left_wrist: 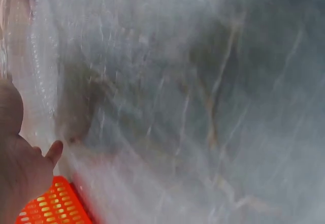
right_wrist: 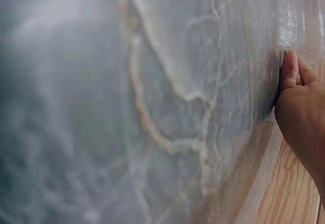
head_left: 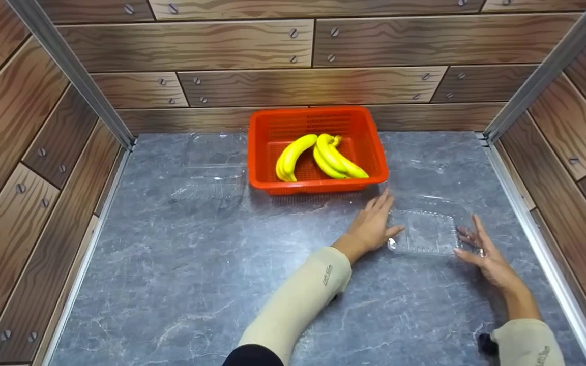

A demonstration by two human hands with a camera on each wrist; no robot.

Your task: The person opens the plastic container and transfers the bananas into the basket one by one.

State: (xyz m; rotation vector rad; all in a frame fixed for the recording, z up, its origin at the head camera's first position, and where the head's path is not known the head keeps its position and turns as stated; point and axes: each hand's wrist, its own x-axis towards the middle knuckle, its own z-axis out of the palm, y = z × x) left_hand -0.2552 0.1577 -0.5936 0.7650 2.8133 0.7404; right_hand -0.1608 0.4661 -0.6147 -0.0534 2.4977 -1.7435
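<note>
A clear plastic clamshell box [head_left: 422,231] lies with its lid raised at the right of the grey table, between the two hands. My left hand [head_left: 372,223] is at its left side, fingers extended toward the back and thumb near the front left corner. On the other side my right hand [head_left: 491,259] has its thumb and fingers spread at the box's right edge. The left wrist view shows part of the left hand [left_wrist: 25,168] beside the clear plastic; the right hand [right_wrist: 302,102] appears at the right wrist view's edge.
Behind the left hand stands a red plastic basket [head_left: 318,186] holding two bunches of bananas, one left [head_left: 295,155] and one right [head_left: 339,160]. Another clear plastic box [head_left: 211,157] sits left of the basket. Wood-patterned walls [head_left: 252,46] with metal edges enclose the table.
</note>
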